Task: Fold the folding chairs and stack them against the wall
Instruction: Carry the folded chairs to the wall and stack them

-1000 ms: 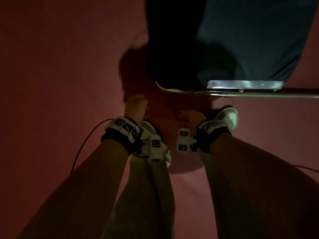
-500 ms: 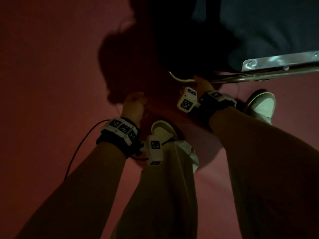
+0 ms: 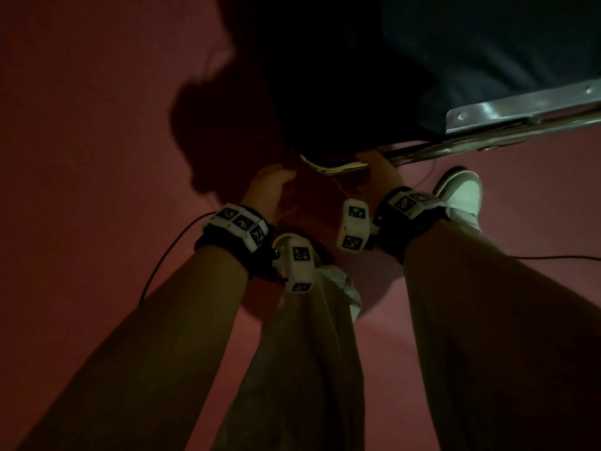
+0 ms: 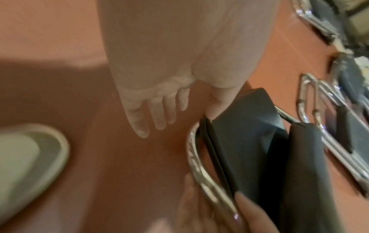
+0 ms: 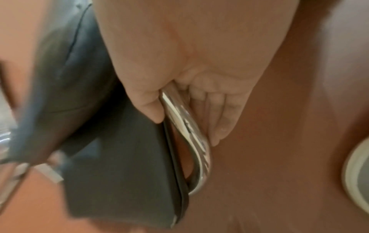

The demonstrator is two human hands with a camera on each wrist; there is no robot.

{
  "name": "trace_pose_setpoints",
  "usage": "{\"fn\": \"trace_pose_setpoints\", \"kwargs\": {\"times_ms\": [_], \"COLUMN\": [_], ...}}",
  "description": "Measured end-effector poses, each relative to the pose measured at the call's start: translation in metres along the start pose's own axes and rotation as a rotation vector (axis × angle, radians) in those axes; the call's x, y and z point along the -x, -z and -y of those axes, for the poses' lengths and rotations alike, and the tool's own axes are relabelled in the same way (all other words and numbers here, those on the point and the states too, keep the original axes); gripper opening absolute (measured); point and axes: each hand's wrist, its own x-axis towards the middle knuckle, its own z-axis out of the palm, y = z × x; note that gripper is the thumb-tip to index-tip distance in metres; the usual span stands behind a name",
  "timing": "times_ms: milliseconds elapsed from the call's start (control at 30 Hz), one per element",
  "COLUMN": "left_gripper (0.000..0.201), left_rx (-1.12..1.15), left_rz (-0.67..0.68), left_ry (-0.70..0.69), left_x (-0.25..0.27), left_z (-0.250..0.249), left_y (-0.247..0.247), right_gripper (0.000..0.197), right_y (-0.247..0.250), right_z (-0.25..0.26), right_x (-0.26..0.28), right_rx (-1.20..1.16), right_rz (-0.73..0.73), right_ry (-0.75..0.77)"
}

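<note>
A folded chair (image 3: 520,109) with a dark blue-grey padded seat and a chrome tube frame fills the upper right of the dim head view. My right hand (image 3: 379,170) grips the bent end of its chrome tube (image 5: 187,126), thumb on the cushion side and fingers on the other. The cushion (image 5: 119,149) lies flat against the frame. My left hand (image 3: 270,187) hangs just left of that bend with fingers straight and holds nothing. In the left wrist view my left hand (image 4: 159,113) has its thumb close to the cushion edge (image 4: 249,149).
The floor (image 3: 81,157) is red. My white shoes (image 3: 461,190) (image 3: 286,242) stand right under the hands. A thin black cable (image 3: 169,255) trails on the left. Other folded chrome chairs (image 4: 327,113) lie close on the far side of the held one.
My right hand rose from hanging free and took hold of the chrome tube. The chair frame has tilted up to the right. The left hand stayed low beside it.
</note>
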Motion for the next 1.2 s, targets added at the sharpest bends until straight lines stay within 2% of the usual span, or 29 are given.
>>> {"fn": "trace_pose_setpoints", "kwargs": {"times_ms": [67,167,200,267,367,433,500,533,600,633,700,800,900,1000,1100,1200], "left_gripper": [0.013,0.03,0.033,0.037,0.045,0.049,0.046,0.043,0.036,0.034,0.035,0.043,0.044,0.041,0.038,0.035], "left_rx": [0.035,0.09,0.111,0.13,0.104,0.051,0.017,0.01,0.015,0.024,0.029,0.007,0.033,0.002,-0.071,-0.146], "left_rz": [0.065,0.167,0.211,0.272,0.236,0.195,0.162,0.17,0.178,0.175,0.16,0.108,0.106,0.091,0.046,-0.009], "left_ry": [0.01,-0.008,-0.009,0.011,0.077,0.11,0.125,0.137,0.163,0.175,0.182,0.135,0.159,0.117,0.027,-0.059], "left_x": [0.001,0.002,0.003,0.004,0.009,0.019,0.033,0.042,0.068,0.083,0.112,0.167,0.225,0.28,0.331,0.366], "left_z": [-0.005,-0.012,-0.015,-0.019,-0.021,-0.018,-0.016,-0.016,-0.019,-0.022,-0.029,-0.049,-0.076,-0.102,-0.13,-0.158], "left_y": [-0.014,-0.027,-0.032,-0.042,-0.055,-0.065,-0.072,-0.075,-0.082,-0.084,-0.089,-0.096,-0.098,-0.096,-0.093,-0.096], "right_gripper": [0.053,0.028,0.024,0.03,0.037,0.031,0.026,0.03,0.036,0.032,0.01,0.005,0.017,0.022,0.047,0.03], "right_y": [0.013,0.033,0.042,0.057,0.071,0.079,0.085,0.087,0.089,0.088,0.084,0.077,0.064,0.049,0.042,0.039], "right_z": [0.001,0.002,0.002,0.0,-0.001,0.005,0.013,0.018,0.029,0.037,0.054,0.085,0.115,0.146,0.174,0.199], "right_x": [0.008,0.022,0.024,0.028,0.037,0.05,0.064,0.073,0.097,0.112,0.147,0.206,0.261,0.32,0.367,0.399], "right_rx": [0.024,0.031,0.026,0.043,0.055,0.067,0.112,0.142,0.209,0.229,0.263,0.329,0.388,0.388,0.402,0.416], "right_rz": [-0.002,0.032,0.04,0.025,-0.008,-0.017,-0.04,-0.056,-0.073,-0.072,-0.066,-0.021,0.013,0.032,0.06,0.134], "right_ry": [0.018,0.049,0.066,0.101,0.106,0.113,0.132,0.146,0.179,0.198,0.227,0.246,0.258,0.232,0.205,0.216]}}
